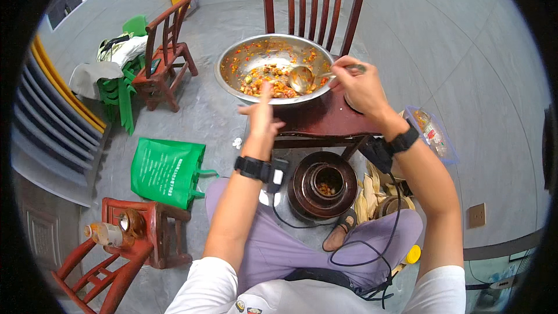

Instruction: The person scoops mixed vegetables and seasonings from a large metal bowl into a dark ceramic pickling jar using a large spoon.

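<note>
A wide stainless steel bowl (221, 79) stands on the seat of a dark red wooden chair (305, 117). Chopped red, orange and green food (272, 76) lies in the bowl and clings to its wall. My right hand (358, 83), at the bowl's right rim, grips the handle of a metal ladle (301, 79), whose head rests in the food. My left hand (262, 117) is at the near rim, slightly blurred, fingers spread, holding nothing; whether it touches the rim cannot be told. Below the seat, a brown glazed jar (322, 185) on the floor has chopped food in its mouth.
Dried corn husks (370, 192) and a clear plastic basket (436, 139) lie to the right. At the left are a green bag (168, 172), a red wooden chair (126, 226) holding glass jars (107, 234), and another chair (170, 52). Black cables (394, 218) hang across my lap.
</note>
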A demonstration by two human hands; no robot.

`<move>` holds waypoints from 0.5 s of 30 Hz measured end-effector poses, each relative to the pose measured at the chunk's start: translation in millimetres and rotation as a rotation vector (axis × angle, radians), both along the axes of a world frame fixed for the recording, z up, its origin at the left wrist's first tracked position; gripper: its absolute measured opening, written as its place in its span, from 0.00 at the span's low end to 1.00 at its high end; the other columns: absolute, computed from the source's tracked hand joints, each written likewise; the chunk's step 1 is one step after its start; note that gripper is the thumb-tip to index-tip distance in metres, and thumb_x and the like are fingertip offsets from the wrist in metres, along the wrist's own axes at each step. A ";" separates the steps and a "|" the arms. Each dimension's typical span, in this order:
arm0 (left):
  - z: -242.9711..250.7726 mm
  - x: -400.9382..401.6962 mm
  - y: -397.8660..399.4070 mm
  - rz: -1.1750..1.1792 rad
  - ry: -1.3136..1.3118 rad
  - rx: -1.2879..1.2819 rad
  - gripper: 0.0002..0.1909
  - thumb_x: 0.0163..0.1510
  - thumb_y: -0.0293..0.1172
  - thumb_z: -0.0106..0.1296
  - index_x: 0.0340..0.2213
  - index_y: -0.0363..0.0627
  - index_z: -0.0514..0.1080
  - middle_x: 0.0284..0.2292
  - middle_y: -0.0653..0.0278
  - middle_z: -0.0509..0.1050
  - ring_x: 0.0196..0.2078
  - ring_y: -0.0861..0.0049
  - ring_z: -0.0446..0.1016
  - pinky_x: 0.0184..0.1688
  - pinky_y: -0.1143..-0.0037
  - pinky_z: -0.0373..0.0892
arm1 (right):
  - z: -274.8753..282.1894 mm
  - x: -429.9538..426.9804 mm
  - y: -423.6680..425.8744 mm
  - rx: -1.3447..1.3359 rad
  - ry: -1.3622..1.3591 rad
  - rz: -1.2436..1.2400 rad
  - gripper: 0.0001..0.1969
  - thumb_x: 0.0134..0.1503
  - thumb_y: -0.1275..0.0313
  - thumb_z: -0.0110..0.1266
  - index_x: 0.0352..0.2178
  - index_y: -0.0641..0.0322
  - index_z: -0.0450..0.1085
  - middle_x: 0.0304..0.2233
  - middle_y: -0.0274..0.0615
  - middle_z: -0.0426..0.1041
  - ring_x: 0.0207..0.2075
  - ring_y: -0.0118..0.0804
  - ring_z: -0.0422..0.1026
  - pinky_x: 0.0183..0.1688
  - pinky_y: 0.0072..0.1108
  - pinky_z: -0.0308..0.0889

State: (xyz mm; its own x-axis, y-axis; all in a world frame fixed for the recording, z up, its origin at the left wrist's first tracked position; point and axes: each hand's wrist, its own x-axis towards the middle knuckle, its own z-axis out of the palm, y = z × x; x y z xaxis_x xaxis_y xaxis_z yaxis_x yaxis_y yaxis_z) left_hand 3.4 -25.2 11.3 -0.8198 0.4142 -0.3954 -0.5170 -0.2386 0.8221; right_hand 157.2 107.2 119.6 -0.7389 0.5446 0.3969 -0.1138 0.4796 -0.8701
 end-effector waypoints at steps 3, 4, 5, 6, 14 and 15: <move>1.4 -44.1 -17.5 0.013 0.002 0.104 0.42 0.47 0.53 0.51 0.54 0.41 0.48 0.53 0.45 0.57 0.49 0.48 0.64 0.42 0.44 0.64 | -9.4 -11.7 5.6 0.189 -0.171 -0.080 0.07 0.54 0.74 0.48 0.28 0.70 0.70 0.20 0.41 0.73 0.23 0.26 0.73 0.25 0.18 0.68; -1.6 -50.6 -19.7 -0.006 0.073 0.084 0.37 0.48 0.49 0.50 0.53 0.40 0.52 0.51 0.46 0.59 0.49 0.49 0.65 0.42 0.44 0.65 | -10.6 -13.4 9.1 0.170 -0.171 -0.074 0.07 0.53 0.75 0.48 0.28 0.70 0.70 0.19 0.42 0.72 0.22 0.27 0.72 0.24 0.18 0.67; -3.6 -58.8 -22.2 -0.089 0.033 0.106 0.33 0.49 0.46 0.48 0.51 0.39 0.57 0.49 0.47 0.62 0.49 0.51 0.65 0.41 0.45 0.65 | -11.8 -13.9 12.3 0.150 -0.172 -0.068 0.08 0.52 0.75 0.47 0.27 0.70 0.70 0.18 0.42 0.72 0.20 0.27 0.71 0.24 0.19 0.67; -5.6 -65.8 -25.7 -0.156 0.046 0.143 0.32 0.49 0.43 0.47 0.51 0.38 0.56 0.49 0.47 0.62 0.49 0.51 0.65 0.41 0.45 0.66 | -12.9 -14.0 15.4 0.121 -0.170 -0.063 0.08 0.51 0.75 0.47 0.27 0.70 0.71 0.17 0.42 0.71 0.19 0.28 0.71 0.24 0.19 0.66; -35.6 -20.5 -14.0 -0.250 0.156 0.303 0.23 0.51 0.30 0.39 0.46 0.25 0.59 0.42 0.43 0.69 0.42 0.57 0.72 0.41 0.60 0.73 | -9.6 10.5 32.5 0.211 -0.057 0.011 0.06 0.52 0.76 0.49 0.30 0.69 0.70 0.21 0.44 0.73 0.22 0.28 0.70 0.26 0.22 0.66; -41.9 -8.9 -13.4 -0.227 0.179 0.292 0.22 0.51 0.29 0.39 0.46 0.26 0.60 0.41 0.44 0.69 0.41 0.58 0.73 0.42 0.61 0.73 | -9.0 12.6 33.7 0.204 -0.015 0.012 0.05 0.52 0.76 0.50 0.30 0.69 0.69 0.22 0.45 0.72 0.23 0.30 0.71 0.27 0.23 0.66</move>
